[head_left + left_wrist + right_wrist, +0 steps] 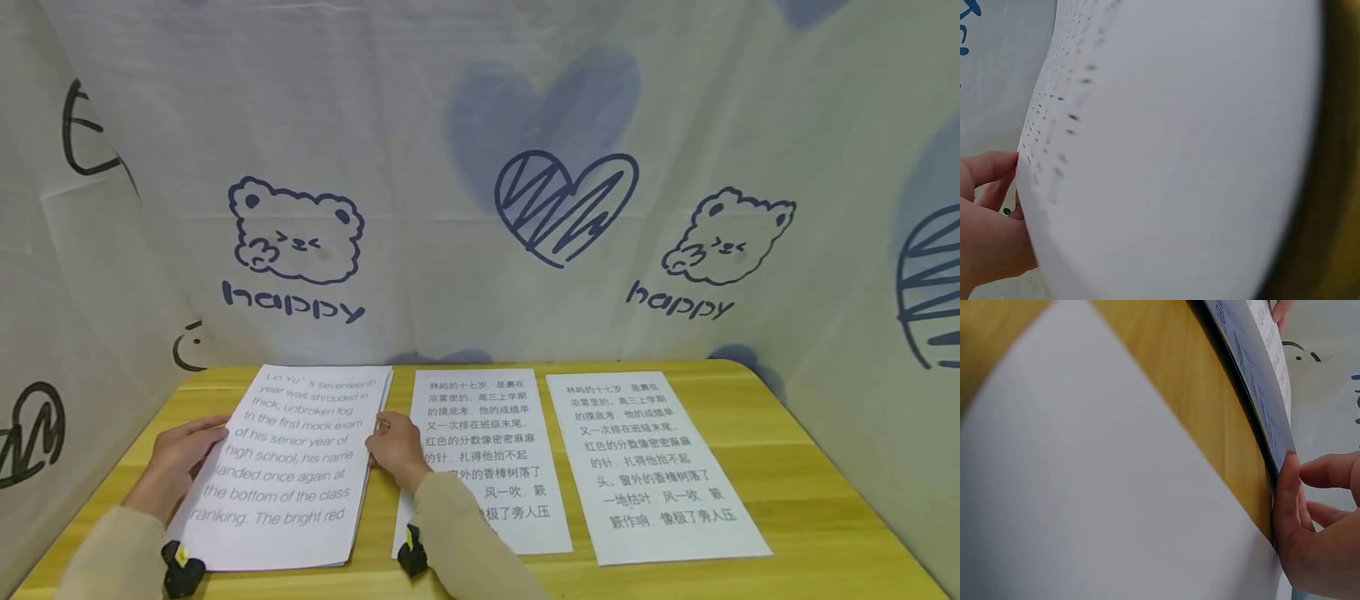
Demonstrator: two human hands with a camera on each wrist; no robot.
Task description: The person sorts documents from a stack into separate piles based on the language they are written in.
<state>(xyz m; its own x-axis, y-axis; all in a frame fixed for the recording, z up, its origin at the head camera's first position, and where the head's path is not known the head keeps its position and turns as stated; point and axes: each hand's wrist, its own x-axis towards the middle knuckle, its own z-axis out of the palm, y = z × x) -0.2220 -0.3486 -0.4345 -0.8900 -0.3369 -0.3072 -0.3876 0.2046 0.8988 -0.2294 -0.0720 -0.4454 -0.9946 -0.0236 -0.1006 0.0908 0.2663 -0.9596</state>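
Observation:
A white sheet with large English print lies at the left of the table, on top of other sheets whose edges show along its right side. My left hand touches its left edge with extended fingers; the thumb is partly hidden by the paper. At the opposite edge, my right hand pinches the paper between curled fingers and thumb. In the right wrist view, a lower sheet with blue writing shows beneath the printed one, with a dark gap under it, and the right fingertips are right at its edge.
Two sheets with Chinese print lie to the right, one in the middle partly under the right forearm, the other farther right. The yellow wood-grain table ends at a white curtain with printed hearts and bears.

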